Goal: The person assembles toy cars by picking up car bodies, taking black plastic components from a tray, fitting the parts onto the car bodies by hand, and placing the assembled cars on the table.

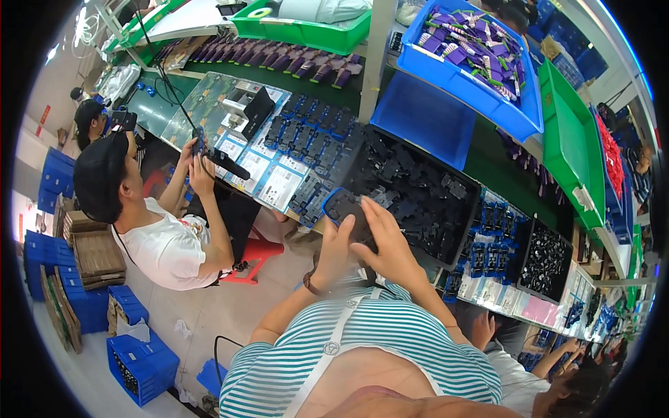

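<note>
Both my hands are in front of my chest at the bench edge. Between them is a black plastic part with a blue rim (341, 205), looking like a toy vehicle chassis. My left hand (333, 252) grips its near left side, with the thumb up against it. My right hand (391, 245) closes on its right side, fingertips at the top edge. The palms hide the part's lower portion. Just beyond my right hand stands a large black bin (456, 244) of loose black plastic pieces. Rows of black-and-blue assemblies (310, 136) lie left of the bin.
At the left a seated co-worker (164, 240) holds a small part and a dark tool (230, 164). A blue bin (523, 115) of purple pieces sits on the shelf above. A smaller black tray (547, 261) is at the right. Blue crates (143, 366) stand on the floor.
</note>
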`<state>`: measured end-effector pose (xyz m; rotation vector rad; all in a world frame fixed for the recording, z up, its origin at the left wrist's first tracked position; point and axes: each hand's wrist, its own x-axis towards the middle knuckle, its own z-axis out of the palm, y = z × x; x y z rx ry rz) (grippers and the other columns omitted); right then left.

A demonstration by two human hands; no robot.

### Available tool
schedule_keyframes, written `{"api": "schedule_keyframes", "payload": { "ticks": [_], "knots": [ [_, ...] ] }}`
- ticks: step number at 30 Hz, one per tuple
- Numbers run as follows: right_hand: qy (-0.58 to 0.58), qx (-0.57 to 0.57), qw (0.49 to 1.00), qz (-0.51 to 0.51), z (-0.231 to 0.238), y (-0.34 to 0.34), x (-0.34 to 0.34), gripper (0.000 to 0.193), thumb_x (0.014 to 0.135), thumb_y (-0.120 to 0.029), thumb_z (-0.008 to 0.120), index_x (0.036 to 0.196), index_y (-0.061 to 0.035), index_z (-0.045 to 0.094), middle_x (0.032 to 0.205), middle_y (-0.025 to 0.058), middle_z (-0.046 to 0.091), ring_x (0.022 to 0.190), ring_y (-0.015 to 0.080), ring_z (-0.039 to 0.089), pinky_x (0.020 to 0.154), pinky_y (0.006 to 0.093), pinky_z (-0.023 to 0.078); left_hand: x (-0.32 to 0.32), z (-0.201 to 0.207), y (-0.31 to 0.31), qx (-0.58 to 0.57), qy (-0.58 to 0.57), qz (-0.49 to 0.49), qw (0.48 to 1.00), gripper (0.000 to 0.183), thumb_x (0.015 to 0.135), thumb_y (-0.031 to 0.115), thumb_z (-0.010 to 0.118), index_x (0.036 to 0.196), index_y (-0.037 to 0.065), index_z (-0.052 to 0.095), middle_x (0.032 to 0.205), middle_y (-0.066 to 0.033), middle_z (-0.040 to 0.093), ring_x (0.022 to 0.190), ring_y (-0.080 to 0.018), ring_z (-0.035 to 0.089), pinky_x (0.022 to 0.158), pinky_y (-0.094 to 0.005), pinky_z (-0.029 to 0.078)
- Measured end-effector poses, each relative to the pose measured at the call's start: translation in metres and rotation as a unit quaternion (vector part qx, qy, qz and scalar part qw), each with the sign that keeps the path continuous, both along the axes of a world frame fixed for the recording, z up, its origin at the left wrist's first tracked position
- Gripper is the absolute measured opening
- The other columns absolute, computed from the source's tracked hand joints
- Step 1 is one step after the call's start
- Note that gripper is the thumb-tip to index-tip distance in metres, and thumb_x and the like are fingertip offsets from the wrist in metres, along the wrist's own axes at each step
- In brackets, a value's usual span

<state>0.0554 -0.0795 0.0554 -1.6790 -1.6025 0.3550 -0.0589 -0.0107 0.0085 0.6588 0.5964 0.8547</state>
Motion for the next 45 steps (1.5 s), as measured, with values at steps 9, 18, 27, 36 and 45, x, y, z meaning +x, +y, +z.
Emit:
{"api": "schedule_keyframes", "payload": {
  "ticks": [9, 18, 27, 36, 45],
  "knots": [
    [0.587, -0.115, 0.799, -0.053, -0.041, -0.01, 0.012, 0.043, 0.093, -0.015, 0.06, 0.133, 0.0004, 0.051, 0.114, 0.0055, 0.061, 0.101, 0.0112, 0.057, 0.087, 0.025, 0.047, 0.01, 0.005, 0.006, 0.12, 0.02, -0.002, 0.993, 0.034, 0.1, 0.019, 0.042, 0.129, 0.002, 0.04, 0.124, -0.0163, 0.057, 0.111, -0.0221, 0.058, 0.094, -0.0344, 0.048],
    [0.502, -0.031, 0.861, -0.072, -0.03, -0.014, 0.016, 0.037, 0.093, -0.017, 0.061, 0.124, 0.0016, 0.058, 0.108, 0.0055, 0.063, 0.095, 0.0105, 0.059, 0.085, 0.0254, 0.049, 0.005, 0.01, 0.01, 0.11, 0.03, -0.019, 0.993, 0.039, 0.098, 0.017, 0.048, 0.132, -0.001, 0.041, 0.131, -0.0169, 0.051, 0.118, -0.0255, 0.055, 0.098, -0.0409, 0.047],
    [0.467, -0.036, 0.878, -0.095, -0.032, -0.032, 0.019, 0.04, 0.088, -0.009, 0.065, 0.125, 0.0023, 0.057, 0.117, 0.0091, 0.061, 0.103, 0.0135, 0.058, 0.09, 0.028, 0.048, 0.008, 0.013, 0.006, 0.05, -0.019, -0.009, 0.999, 0.03, 0.1, 0.018, 0.05, 0.124, 0.0, 0.048, 0.123, -0.0188, 0.059, 0.104, -0.0203, 0.061, 0.09, -0.0342, 0.052],
    [0.496, -0.038, 0.857, -0.138, -0.029, -0.031, 0.017, 0.04, 0.086, -0.01, 0.068, 0.123, -0.0024, 0.058, 0.105, 0.0045, 0.064, 0.081, 0.0069, 0.062, 0.061, 0.0194, 0.052, 0.013, 0.005, -0.003, 0.149, 0.04, 0.0, 0.988, 0.039, 0.099, 0.018, 0.054, 0.129, -0.002, 0.04, 0.125, -0.0199, 0.058, 0.105, -0.0185, 0.059, 0.092, -0.0291, 0.048],
    [0.517, -0.046, 0.844, -0.134, -0.022, -0.034, 0.018, 0.042, 0.083, -0.01, 0.072, 0.123, -0.0031, 0.058, 0.103, 0.0062, 0.065, 0.075, 0.0058, 0.061, 0.058, 0.0185, 0.05, 0.016, -0.002, -0.004, 0.142, 0.042, -0.016, 0.989, 0.045, 0.09, 0.014, 0.068, 0.124, 0.003, 0.04, 0.127, -0.021, 0.056, 0.105, -0.0214, 0.06, 0.094, -0.0349, 0.05]
  ]
}}
